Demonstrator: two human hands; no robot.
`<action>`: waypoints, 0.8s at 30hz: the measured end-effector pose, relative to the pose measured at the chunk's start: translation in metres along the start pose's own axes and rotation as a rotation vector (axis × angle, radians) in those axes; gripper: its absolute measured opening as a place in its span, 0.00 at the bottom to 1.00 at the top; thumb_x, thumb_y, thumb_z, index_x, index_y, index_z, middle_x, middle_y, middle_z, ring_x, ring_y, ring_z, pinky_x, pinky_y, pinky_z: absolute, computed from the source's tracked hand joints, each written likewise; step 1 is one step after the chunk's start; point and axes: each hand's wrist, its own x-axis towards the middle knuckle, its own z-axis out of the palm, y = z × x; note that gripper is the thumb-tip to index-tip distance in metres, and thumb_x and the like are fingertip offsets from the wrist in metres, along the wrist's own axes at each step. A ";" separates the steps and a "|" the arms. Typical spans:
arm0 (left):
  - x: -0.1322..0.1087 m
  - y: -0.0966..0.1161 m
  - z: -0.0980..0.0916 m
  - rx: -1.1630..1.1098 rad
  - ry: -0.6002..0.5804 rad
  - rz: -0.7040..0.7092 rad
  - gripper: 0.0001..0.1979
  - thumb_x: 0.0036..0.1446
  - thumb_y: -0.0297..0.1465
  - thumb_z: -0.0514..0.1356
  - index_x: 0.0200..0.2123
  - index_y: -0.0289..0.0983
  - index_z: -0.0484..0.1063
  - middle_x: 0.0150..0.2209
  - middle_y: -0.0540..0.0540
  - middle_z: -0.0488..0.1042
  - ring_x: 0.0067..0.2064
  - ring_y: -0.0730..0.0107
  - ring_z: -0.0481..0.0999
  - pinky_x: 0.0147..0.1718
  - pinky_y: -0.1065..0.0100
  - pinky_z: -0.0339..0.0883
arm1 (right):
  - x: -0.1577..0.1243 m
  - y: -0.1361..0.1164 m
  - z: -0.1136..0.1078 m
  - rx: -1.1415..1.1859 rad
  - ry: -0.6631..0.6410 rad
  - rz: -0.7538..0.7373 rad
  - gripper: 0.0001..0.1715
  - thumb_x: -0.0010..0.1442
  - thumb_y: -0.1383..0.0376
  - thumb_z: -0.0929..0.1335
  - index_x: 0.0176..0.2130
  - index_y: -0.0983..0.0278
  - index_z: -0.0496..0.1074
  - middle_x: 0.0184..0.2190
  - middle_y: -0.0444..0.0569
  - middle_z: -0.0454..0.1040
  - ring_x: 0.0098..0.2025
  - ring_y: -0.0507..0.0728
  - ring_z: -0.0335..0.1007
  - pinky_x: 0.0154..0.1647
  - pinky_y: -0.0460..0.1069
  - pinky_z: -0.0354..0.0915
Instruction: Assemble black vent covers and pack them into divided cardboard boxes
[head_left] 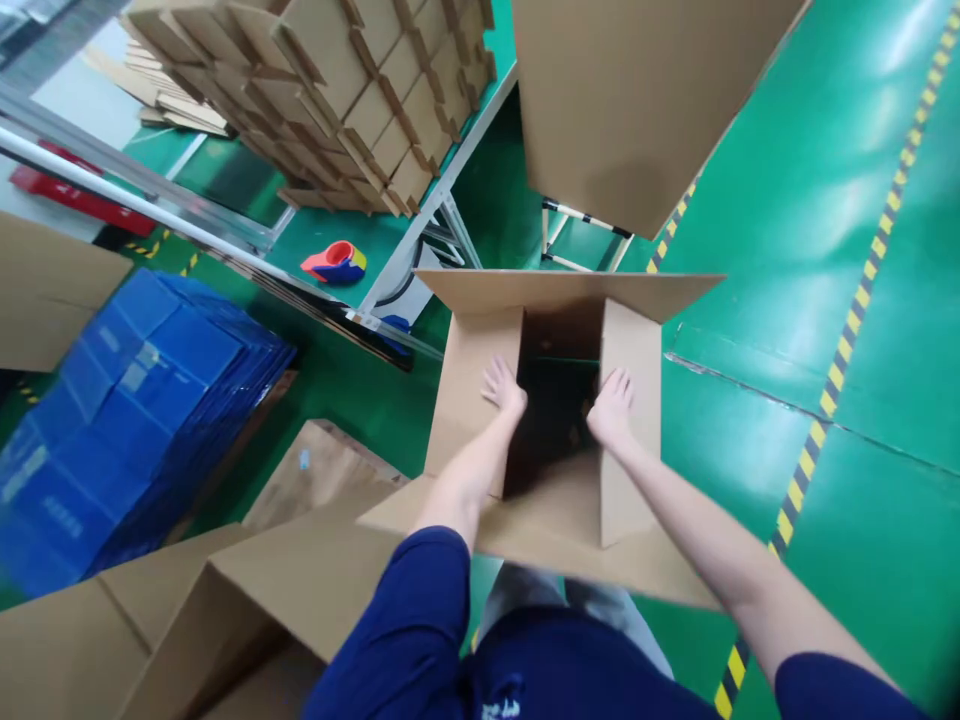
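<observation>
Your left hand [504, 388] and right hand [611, 407], fingers spread, rest flat on the side flaps [472, 380] of the carton [555, 295]; keep both palms level, pressure even.

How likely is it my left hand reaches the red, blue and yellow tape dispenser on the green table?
Probably not: the left hand rests on a flap of the open brown cardboard box, and the tape dispenser lies well beyond it.
</observation>
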 end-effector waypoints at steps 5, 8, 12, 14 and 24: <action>0.041 -0.009 0.077 0.023 -0.029 0.064 0.40 0.65 0.36 0.54 0.77 0.43 0.42 0.78 0.45 0.31 0.77 0.44 0.31 0.71 0.35 0.38 | -0.019 -0.022 0.119 -0.181 -0.111 -0.500 0.40 0.69 0.61 0.62 0.76 0.63 0.50 0.76 0.62 0.45 0.76 0.77 0.38 0.69 0.81 0.37; 0.064 -0.042 0.046 0.069 -0.097 0.209 0.31 0.67 0.35 0.51 0.72 0.46 0.58 0.77 0.50 0.42 0.77 0.47 0.42 0.71 0.41 0.45 | -0.008 -0.014 0.164 -0.150 -0.272 -0.892 0.38 0.71 0.56 0.64 0.75 0.51 0.53 0.76 0.53 0.49 0.76 0.73 0.41 0.71 0.79 0.35; 0.008 -0.119 -0.048 0.005 -0.273 0.439 0.23 0.68 0.38 0.49 0.59 0.47 0.77 0.63 0.49 0.74 0.66 0.57 0.71 0.68 0.53 0.58 | -0.002 -0.004 0.193 -0.078 -0.384 -1.149 0.39 0.71 0.58 0.66 0.74 0.44 0.51 0.76 0.46 0.49 0.75 0.69 0.46 0.73 0.75 0.38; -0.067 -0.167 -0.084 -0.020 0.076 0.487 0.22 0.68 0.37 0.50 0.58 0.52 0.77 0.58 0.51 0.78 0.63 0.58 0.74 0.71 0.49 0.51 | -0.006 -0.001 0.197 -0.089 -0.390 -1.124 0.39 0.70 0.59 0.66 0.74 0.44 0.51 0.76 0.47 0.50 0.75 0.70 0.46 0.73 0.76 0.39; -0.078 -0.116 0.017 -0.174 0.700 0.620 0.15 0.65 0.30 0.54 0.30 0.43 0.79 0.46 0.49 0.84 0.59 0.56 0.77 0.73 0.38 0.31 | 0.076 -0.061 0.082 -0.047 -0.422 -1.282 0.26 0.69 0.57 0.65 0.63 0.55 0.73 0.68 0.52 0.66 0.71 0.70 0.54 0.72 0.74 0.44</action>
